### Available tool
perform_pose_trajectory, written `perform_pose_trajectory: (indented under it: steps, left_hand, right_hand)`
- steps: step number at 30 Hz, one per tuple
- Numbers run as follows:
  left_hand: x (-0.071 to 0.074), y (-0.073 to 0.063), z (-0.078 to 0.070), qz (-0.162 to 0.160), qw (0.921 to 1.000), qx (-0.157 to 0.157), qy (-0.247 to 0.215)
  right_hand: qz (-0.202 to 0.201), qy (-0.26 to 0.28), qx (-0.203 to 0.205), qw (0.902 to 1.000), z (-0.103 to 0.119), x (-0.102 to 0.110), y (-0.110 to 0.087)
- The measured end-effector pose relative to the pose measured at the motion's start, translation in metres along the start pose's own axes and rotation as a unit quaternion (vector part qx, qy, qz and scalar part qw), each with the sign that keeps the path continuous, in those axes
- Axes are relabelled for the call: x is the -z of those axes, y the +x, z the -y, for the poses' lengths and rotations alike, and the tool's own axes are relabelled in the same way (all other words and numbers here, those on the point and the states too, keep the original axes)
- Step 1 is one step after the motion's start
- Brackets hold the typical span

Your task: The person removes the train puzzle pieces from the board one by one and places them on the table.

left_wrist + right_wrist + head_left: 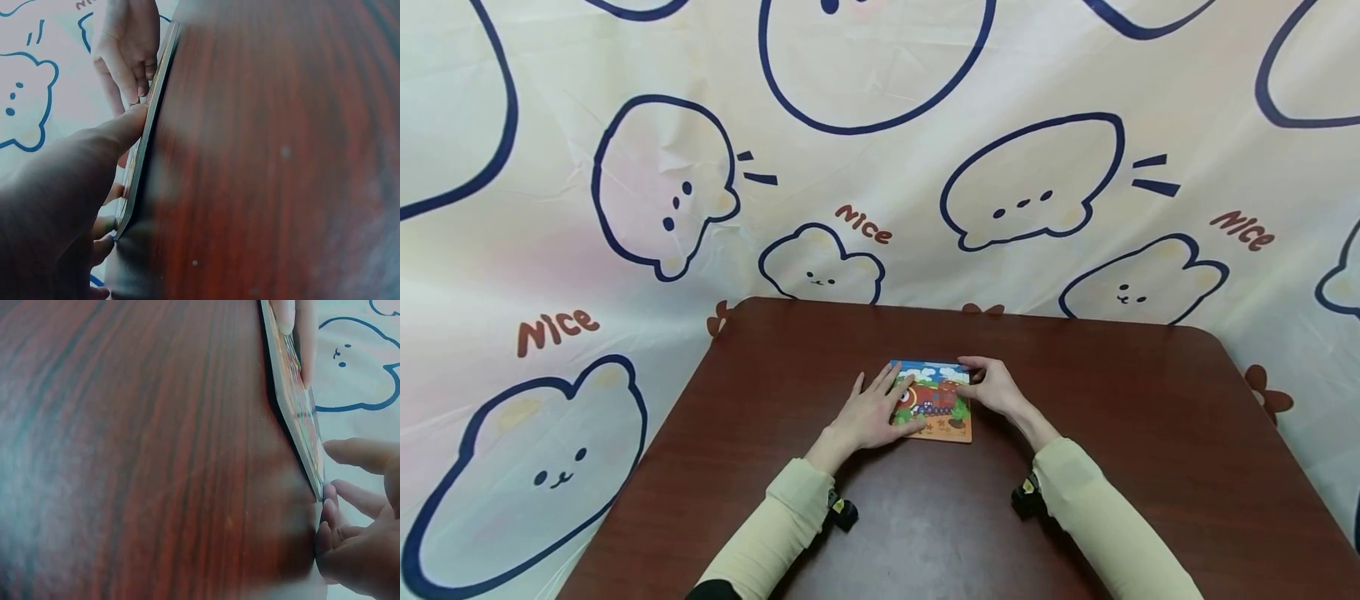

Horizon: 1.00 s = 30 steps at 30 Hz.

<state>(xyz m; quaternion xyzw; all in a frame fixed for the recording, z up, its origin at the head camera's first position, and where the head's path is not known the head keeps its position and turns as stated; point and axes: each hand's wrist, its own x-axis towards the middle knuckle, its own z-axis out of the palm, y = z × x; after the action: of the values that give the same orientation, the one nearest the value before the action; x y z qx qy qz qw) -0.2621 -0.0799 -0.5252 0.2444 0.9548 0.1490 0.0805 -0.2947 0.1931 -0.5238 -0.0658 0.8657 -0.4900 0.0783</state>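
A square puzzle board (951, 427), printed with a red and blue train, clouds and greenery, lies flat on the brown table. My left hand (868, 417) rests over its left side, fingers straight and spread, thumb along the near edge. At the upper right corner, my right hand (996, 390) holds the board between thumb and curled fingers. The right wrist view shows the right thumb (340, 451) on the top face and the other fingers by the edge. Seen edge-on, the board (147, 137) looks thin in the left wrist view. The left palm hides part of the picture.
The dark brown table (1112, 400) has a glossy wood grain and reaches back to a pale curtain (910, 175) with cartoon bears and red lettering. Small black devices (842, 510) sit on both wrists below cream sleeves (793, 500).
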Motion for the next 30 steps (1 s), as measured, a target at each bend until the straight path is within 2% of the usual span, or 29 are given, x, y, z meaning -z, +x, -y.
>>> perform_pose_trajectory:
  steps: [8, 17, 21, 30]
  left_hand:
    - [0.001, 0.0, 0.001, 0.003, 1.0, -0.005, 0.008]
    - [0.002, -0.002, -0.001, 0.008, 0.9999, -0.008, 0.0]
    - [0.001, -0.001, 0.0, 0.008, 1.0, -0.005, 0.0]
    - [0.001, -0.001, 0.0, 0.008, 1.0, -0.002, -0.003]
  right_hand:
    - [0.007, -0.011, -0.007, 0.9999, 0.003, 0.0, 0.002]
    - [0.015, -0.066, 0.039, 0.9969, -0.005, -0.002, 0.0]
    - [0.009, -0.08, 0.044, 0.9958, -0.006, -0.003, -0.001]
    - [0.004, -0.052, 0.058, 0.9969, -0.008, -0.002, -0.007]
